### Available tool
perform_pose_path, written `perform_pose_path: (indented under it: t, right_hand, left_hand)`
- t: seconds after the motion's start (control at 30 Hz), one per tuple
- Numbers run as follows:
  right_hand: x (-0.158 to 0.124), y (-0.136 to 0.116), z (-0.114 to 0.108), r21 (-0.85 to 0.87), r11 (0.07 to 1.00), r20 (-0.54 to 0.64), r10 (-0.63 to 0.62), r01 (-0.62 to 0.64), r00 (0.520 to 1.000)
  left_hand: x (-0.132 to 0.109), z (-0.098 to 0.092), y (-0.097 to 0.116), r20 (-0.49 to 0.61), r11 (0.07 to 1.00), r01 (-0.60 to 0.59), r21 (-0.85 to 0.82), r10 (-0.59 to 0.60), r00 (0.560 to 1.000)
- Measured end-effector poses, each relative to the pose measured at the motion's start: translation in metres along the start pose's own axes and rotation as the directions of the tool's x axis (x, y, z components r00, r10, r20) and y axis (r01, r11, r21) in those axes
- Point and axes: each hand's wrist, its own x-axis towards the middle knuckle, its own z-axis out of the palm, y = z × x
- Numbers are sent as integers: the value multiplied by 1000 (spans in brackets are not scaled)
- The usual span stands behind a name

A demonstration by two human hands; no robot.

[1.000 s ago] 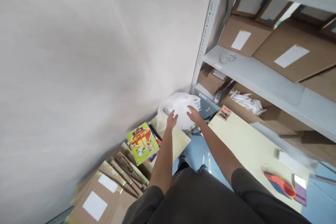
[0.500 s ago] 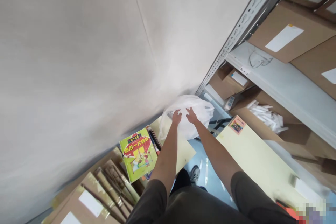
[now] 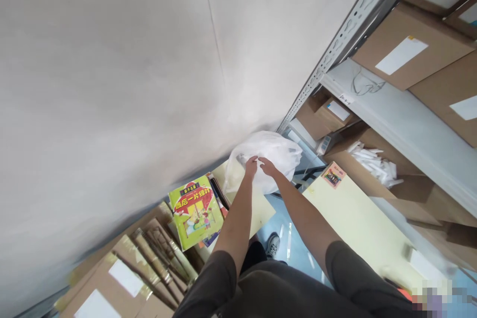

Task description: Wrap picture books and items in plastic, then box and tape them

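A white plastic bag (image 3: 281,151) stands bunched against the wall, bulging, with folds along its near side. At its near upper part, my left hand (image 3: 251,165) has its fingers closed in a pinch on the thin film. Close beside it, my right hand (image 3: 267,166) also pinches the bag, its fingertips pointing toward the left hand. A small gap lies between the two hands. What the bag holds is hidden. Under its near side is a pale yellow board (image 3: 263,213).
A green picture book (image 3: 196,213) tops a stack on the left, beside folded cardboard boxes (image 3: 126,263). On the right, a pale yellow tabletop (image 3: 357,223) bears a small card (image 3: 333,175). Metal shelving (image 3: 410,104) with cardboard boxes rises behind it.
Both hands have come closer together on the bag, and their spread fingers have closed. The view has shifted slightly; the books and shelving stay in place.
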Motion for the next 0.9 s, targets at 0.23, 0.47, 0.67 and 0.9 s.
perform_pose_path:
  t: [0.23,0.47,0.67,0.9]
  right_hand:
    - [-44,-34,3,90,995,-402,84,-51,912]
    - [-63,-55,6,90,995,-206,63,-45,977]
    - [-85,-64,-15,137,984,-221,-82,114,972]
    - [-123,-83,-25,80,986,-273,-118,144,955]
  left_hand:
    - [-70,-13,3,-148,979,56,196,-26,989]
    - [-103,-21,5,-61,980,197,16,-196,979]
    - [-96,-37,32,-110,962,266,69,-258,960]
    - [-93,-46,90,-240,955,-103,278,173,955]
